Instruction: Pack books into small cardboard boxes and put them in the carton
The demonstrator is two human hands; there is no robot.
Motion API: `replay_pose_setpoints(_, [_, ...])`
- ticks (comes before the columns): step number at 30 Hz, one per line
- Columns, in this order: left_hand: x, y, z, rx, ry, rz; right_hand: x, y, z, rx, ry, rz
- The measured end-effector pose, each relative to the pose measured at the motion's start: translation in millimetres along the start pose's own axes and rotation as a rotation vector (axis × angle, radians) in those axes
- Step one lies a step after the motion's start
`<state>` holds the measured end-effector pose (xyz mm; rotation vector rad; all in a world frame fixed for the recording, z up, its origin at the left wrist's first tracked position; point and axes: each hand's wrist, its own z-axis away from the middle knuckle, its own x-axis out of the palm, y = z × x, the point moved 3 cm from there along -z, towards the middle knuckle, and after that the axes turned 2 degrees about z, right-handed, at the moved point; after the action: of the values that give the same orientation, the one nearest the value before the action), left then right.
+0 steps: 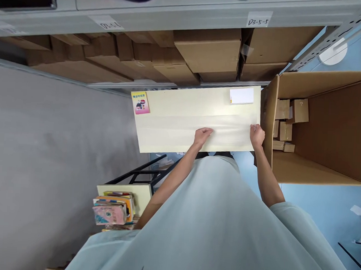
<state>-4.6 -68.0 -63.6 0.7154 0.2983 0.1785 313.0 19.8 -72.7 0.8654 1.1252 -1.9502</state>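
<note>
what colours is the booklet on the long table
The booklet is yellow above, pink below; head view.

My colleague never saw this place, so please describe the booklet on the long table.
Find the cream table before the shelf of cartons. Its far left corner holds the booklet. Yellow and pink with cartoon figures, it differs from the white rectangular item near the right end.

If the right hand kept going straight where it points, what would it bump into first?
Probably the white rectangular item near the cream tabletop's far edge. Depth is unclear, though: the right hand might be high enough to pass over it.
</note>
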Motion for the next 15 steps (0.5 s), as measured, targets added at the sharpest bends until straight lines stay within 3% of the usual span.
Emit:
replay_pose_setpoints(5, [-15.8, -6, 7, -0.011, -0.011, -0.027, 7, 11, -2, 0.026, -0.021, 0.024])
replay_pose_setpoints(9, [-34.0, -11, 8, -0.016, -0.029, 0.015, 3, 7, 5, -0.036, 0.135, 0.014])
replay_pose_setpoints(12, [-52.4, -17, 4, -0.02, -0.031, 0.09, 4, -12, 21, -0.193, 0.243, 0.029])
replay_pose_setpoints(15, [-75.3, -26, 0, -0.014, -0.015, 0.156, 19, -48, 42, -0.324, 0.187, 0.033])
